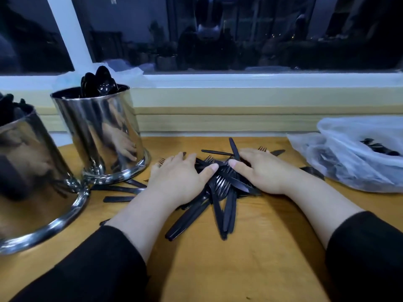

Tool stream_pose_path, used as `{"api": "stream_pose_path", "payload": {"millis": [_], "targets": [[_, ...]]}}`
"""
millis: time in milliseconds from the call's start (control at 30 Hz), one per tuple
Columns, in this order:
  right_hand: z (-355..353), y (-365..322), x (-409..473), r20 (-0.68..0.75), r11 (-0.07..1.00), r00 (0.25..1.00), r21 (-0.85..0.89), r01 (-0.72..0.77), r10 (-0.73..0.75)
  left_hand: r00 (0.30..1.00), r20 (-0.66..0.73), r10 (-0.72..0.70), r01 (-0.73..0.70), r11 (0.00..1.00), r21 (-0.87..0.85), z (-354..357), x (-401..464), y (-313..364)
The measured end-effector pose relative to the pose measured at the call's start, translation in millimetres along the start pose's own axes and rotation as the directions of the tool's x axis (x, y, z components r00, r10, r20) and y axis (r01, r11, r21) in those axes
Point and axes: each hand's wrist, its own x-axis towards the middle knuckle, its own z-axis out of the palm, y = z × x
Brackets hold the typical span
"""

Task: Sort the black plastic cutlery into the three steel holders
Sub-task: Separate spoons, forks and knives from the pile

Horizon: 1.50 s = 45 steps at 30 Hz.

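Note:
A heap of black plastic forks and knives (224, 192) lies on the wooden table (250, 258), at its middle. My left hand (181, 177) lies flat on the heap's left side, fingers straight. My right hand (263, 171) lies flat on its right side, and the two thumbs nearly meet. Two steel holders show at the left. The far holder (98, 136) has black spoons (98, 83) standing in it. The near holder (32, 182) carries dark cutlery at its top, cut by the frame edge. A third holder is out of view.
A clear plastic bag (357, 155) with more black cutlery sits at the right edge of the table. Loose knives (122, 190) lie beside the far holder's base. A window sill and dark window run along the back.

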Motion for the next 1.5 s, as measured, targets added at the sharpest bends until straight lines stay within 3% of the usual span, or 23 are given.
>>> {"api": "stream_pose_path", "payload": {"millis": [333, 533, 667, 800, 967, 1167, 1367, 1500], "targets": [[7.7, -29.5, -74.5, -0.059, 0.98, 0.992, 0.156, 0.119, -0.111, 0.975, -0.043, 0.219, -0.222, 0.971, -0.091, 4.8, -62.5, -3.6], [11.7, -51.3, -141.3, -0.067, 0.977, 0.993, 0.182, 0.111, -0.1, 0.964, -0.03, 0.264, -0.265, 0.954, -0.138, 3.9, -119.7, -5.4], [6.0, -59.5, -164.4, -0.176, 0.951, 0.984, 0.304, 0.056, -0.002, 0.974, -0.066, 0.216, -0.222, 0.968, -0.118, -12.4, -146.1, -5.5], [1.5, -60.4, -173.4, -0.317, 0.925, 0.946, 0.375, 0.063, 0.064, 0.969, -0.13, 0.209, -0.233, 0.95, -0.208, -25.0, -166.2, -11.8], [4.6, -61.2, -164.0, -0.301, 0.947, 0.951, 0.319, 0.033, 0.068, 0.959, -0.206, 0.196, -0.248, 0.931, -0.267, -24.2, -167.4, -15.0], [9.4, -64.0, -150.4, -0.278, 0.974, 0.958, 0.227, 0.001, 0.064, 0.942, -0.234, 0.241, -0.286, 0.941, -0.182, -15.5, -158.1, 4.7], [8.6, -65.7, -144.3, -0.261, 0.975, 0.964, 0.222, 0.005, 0.055, 0.941, -0.234, 0.243, -0.262, 0.963, -0.055, -7.1, -151.7, 16.4], [10.4, -65.7, -144.2, -0.239, 0.973, 0.968, 0.229, -0.017, 0.073, 0.931, -0.269, 0.247, -0.273, 0.96, -0.061, -4.4, -148.5, 13.9]]}}
